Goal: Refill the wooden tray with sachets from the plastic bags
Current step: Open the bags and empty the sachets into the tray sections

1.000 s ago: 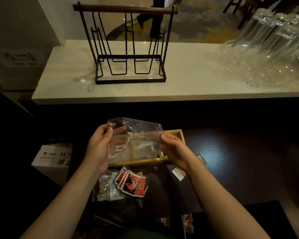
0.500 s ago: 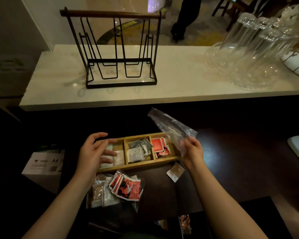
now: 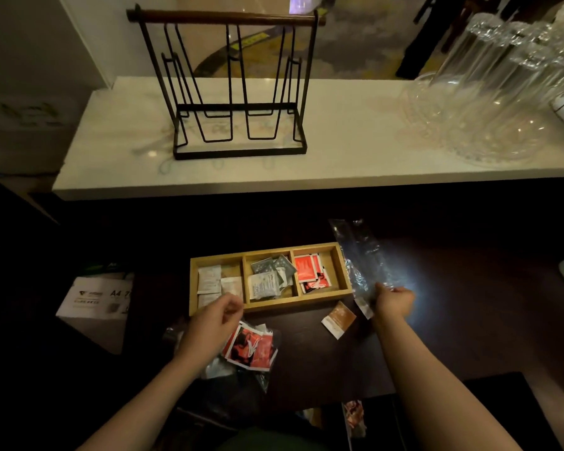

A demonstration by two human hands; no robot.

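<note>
Right hand [image 3: 394,301] pinches empty plastic bag [image 3: 362,262] beside wooden tray [image 3: 342,275]; left hand [image 3: 214,315] loosely curled, empty.

Both bare forearms stretch forward. The left hand [image 3: 213,315] hovers low with fingers loosely curled (nothing visibly between them), while the right hand [image 3: 394,301] is out wide, fingers pinched tight.

Wire rack [image 3: 235,89], upturned glasses [image 3: 502,76], A4 box [image 3: 95,301]

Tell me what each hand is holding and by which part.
The right hand grips the empty clear plastic bag at its lower end. The left hand, fingers curled near the wooden tray, shows nothing clearly held.
</note>
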